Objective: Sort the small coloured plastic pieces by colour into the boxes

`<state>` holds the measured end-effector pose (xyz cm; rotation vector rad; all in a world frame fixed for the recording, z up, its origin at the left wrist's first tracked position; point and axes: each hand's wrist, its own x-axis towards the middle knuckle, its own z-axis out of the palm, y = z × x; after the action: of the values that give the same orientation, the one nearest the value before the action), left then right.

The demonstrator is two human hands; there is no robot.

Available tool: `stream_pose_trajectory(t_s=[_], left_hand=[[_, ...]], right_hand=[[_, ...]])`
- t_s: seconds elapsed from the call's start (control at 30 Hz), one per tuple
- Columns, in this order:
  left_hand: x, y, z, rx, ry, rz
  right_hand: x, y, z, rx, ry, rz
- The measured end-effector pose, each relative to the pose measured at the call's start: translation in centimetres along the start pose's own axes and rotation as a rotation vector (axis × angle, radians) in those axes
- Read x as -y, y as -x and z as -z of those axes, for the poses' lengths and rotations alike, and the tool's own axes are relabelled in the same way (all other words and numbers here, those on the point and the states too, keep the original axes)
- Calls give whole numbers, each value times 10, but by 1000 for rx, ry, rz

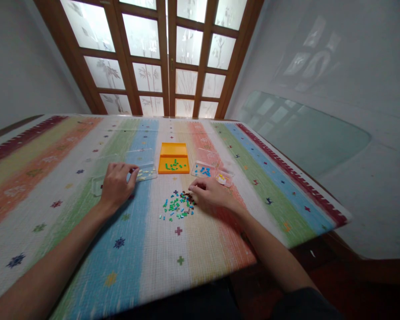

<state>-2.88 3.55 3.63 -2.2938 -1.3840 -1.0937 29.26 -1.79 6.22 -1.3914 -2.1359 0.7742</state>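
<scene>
A loose pile of small green, blue and brown pieces (178, 205) lies on the striped cloth. My right hand (208, 191) is at the pile's upper right edge, fingers curled together; what they hold, if anything, is too small to name. My left hand (118, 182) hovers by the clear box with pale pieces (146, 173), thumb and fingers apart, with nothing visible between them. Between and beyond the hands stands an open orange box (174, 151) with green pieces inside. Right of it are a clear box with blue pieces (203, 170) and another with yellow and pale pieces (224, 178).
Another clear box (96, 186) sits partly behind my left hand. The striped tablecloth (160, 266) covers the table, whose near edge runs below my forearms. Behind the table stand wooden doors with glass panes (150, 75); a wall is on the right.
</scene>
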Motion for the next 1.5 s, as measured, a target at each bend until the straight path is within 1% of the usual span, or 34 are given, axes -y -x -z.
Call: stream_pose_trajectory(t_s=[0.1,0.17,0.23,0.33,0.43,0.57,0.67,0.77,0.97,1.07,1.17,1.3,1.37,1.5], left_hand=[[8,2,-4,-5,-37,15],[7,3,-4,-5,-37,2],[0,4,-4,4,-7,-32],[-19,7,-2,38,99,-129],[-40,13,-2,116,260,-216],[-62,23,-3,259,441,-247],[-71,28,-3,351,520,-261],[-74,30,-3,410,536,-273],[-73,29,-2,446,530,-249],[-74,28,-2,462,544,-219],[-72,25,-1,495,586,-169],[-65,21,-1,532,671,-48],[-62,20,-2,520,705,6],[-62,20,-4,502,703,50]], right_hand=[[1,0,-1,32,54,-1],[0,1,1,59,100,-3],[-3,2,4,94,138,3],[-10,4,9,137,167,34],[-14,6,12,200,183,38],[-8,9,13,284,204,24],[0,9,14,312,212,42],[3,9,14,334,214,56],[-1,9,10,396,192,107],[-2,9,9,389,208,99],[-1,10,8,385,181,107],[0,9,11,423,107,115],[0,7,12,405,80,110],[0,-6,12,284,80,133]])
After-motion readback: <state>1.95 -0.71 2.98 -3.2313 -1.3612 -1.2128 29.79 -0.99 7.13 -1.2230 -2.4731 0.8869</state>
